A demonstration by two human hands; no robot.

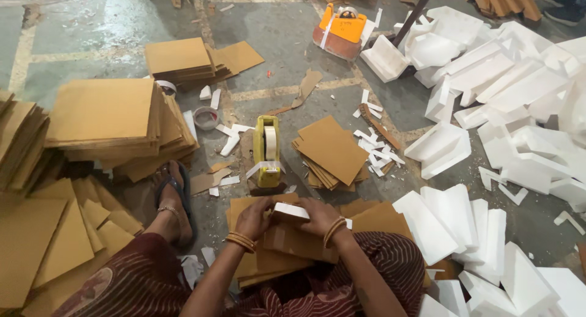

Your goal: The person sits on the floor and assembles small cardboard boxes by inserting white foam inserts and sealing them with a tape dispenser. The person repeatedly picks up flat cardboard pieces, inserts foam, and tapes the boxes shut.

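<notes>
Soft, even light fills the scene, with only faint shadows beside the cardboard stacks (104, 118). The white foam pieces (519, 79) at right look nearly overexposed. Wide-angle bending shows toward the edges; focus is fairly sharp throughout.

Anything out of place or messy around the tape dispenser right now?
Yes. Torn white tape or foam scraps litter the floor right of the cardboard stack, and more lie left of the yellow tape dispenser. Both hands hold a white foam piece.

We look down on a worn grey concrete floor (287, 54) crossed by faded painted lines, evenly lit, with stacks of brown cardboard sheets (104, 118) at left and heaps of white foam pieces (513, 85) at right.
</notes>
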